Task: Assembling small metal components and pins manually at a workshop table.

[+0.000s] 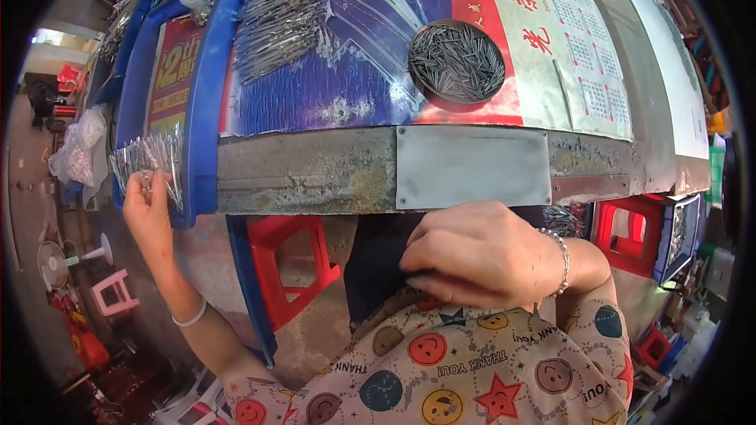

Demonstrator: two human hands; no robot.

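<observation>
At the near end of a blue plastic tray (pixel 206 122), my left hand (pixel 150 198) has its fingertips pinched at the front of a bundle of thin metal rods (pixel 151 156). The fingers partly cover what they grip. My right hand (pixel 472 256) is in front of my body, just below the bench edge, its fingers curled inward. Whatever that hand may hold is hidden. Beyond it, a flat grey metal plate (pixel 472 169) is fixed at the bench's front edge. A round dark bowl (pixel 450 99) full of short metal pins stands farther back.
Many slender metal pieces (pixel 279 20) lie in rows on the blue poster (pixel 366 47) covering the bench. One thin rod (pixel 563 93) rests on the calendar sheet (pixel 594 55). A red stool (pixel 287 264) stands under the bench, another (pixel 626 232) at right.
</observation>
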